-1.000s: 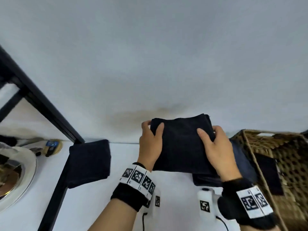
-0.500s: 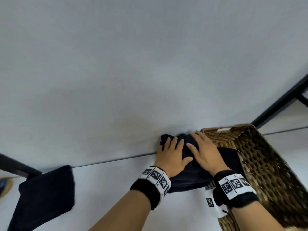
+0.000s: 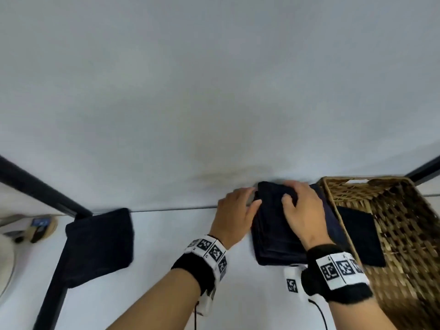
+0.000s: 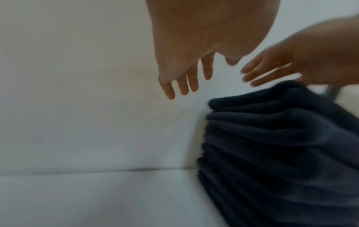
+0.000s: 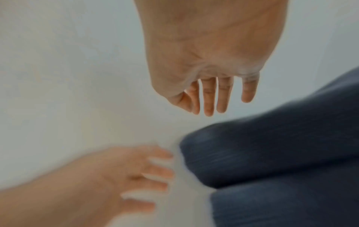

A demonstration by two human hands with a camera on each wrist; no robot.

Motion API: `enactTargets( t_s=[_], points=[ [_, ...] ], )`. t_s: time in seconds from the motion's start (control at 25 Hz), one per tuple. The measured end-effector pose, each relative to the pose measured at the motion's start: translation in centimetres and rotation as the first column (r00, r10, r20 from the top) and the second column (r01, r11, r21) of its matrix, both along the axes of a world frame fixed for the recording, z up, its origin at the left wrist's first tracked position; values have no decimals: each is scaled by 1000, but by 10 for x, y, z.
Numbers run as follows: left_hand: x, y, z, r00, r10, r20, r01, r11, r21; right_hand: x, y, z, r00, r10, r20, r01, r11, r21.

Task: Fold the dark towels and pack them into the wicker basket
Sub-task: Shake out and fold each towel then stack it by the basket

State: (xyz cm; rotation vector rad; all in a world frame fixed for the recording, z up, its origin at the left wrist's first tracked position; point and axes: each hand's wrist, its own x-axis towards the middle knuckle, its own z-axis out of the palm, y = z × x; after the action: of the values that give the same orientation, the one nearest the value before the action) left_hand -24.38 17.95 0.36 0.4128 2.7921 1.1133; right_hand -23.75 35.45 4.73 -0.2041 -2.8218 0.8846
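A stack of folded dark towels (image 3: 278, 234) (image 4: 281, 145) (image 5: 272, 153) lies on the white table, against the left side of the wicker basket (image 3: 404, 234). My right hand (image 3: 300, 206) (image 5: 213, 99) is spread over the stack's far top with straight fingers and grips nothing. Just left of the stack, my left hand (image 3: 240, 206) (image 4: 184, 86) hovers open, its thumb near the towel edge. One dark towel (image 3: 359, 236) lies flat inside the basket. Another folded dark towel (image 3: 100, 241) sits at the table's left.
A black frame bar (image 3: 47, 198) slants down at the left, beside the left towel. Small items (image 3: 40, 225) and a round white object (image 3: 4, 258) sit at the far left. A pale wall rises behind the table. Another black bar (image 3: 423, 167) stands behind the basket.
A second ago both hands held a folded towel up by its sides. It now lies on the stack beside the basket, and both hands have let go, the left one moving off to the left.
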Motion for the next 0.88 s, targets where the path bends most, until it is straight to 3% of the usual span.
enactTargets(
  t_s=[0.12,0.2,0.32,0.4,0.52,0.6,0.72,0.8,0.88],
  points=[
    [13,-106,-33,966,256,-39,-259,949,-181,4,-108,1,982,190,-3,-184,944,-273],
    [30,-181,-55,897,428,108,-351,840,-413,9,-180,-29,934,353,62,-308,880,-362],
    [57,-266,-79,758,577,304,-285,713,-641,17,-267,-89,816,519,255,-387,817,-428],
    [70,-295,-98,751,570,333,-180,662,-727,25,-314,-124,690,619,375,-479,779,-404],
    [77,-309,-110,889,393,234,-91,653,-752,34,-357,-159,563,672,481,-591,734,-334],
    [76,-318,-113,918,326,225,-70,693,-717,39,-374,-173,554,659,509,-633,730,-257],
    [79,-330,-99,916,376,141,-244,801,-547,42,-383,-172,624,657,423,-617,746,-249],
    [78,-333,-81,898,433,78,-379,850,-365,35,-382,-154,701,642,312,-575,767,-284],
    [72,-332,-51,892,444,81,-422,884,-199,25,-376,-122,762,602,239,-541,795,-274]
  ],
)
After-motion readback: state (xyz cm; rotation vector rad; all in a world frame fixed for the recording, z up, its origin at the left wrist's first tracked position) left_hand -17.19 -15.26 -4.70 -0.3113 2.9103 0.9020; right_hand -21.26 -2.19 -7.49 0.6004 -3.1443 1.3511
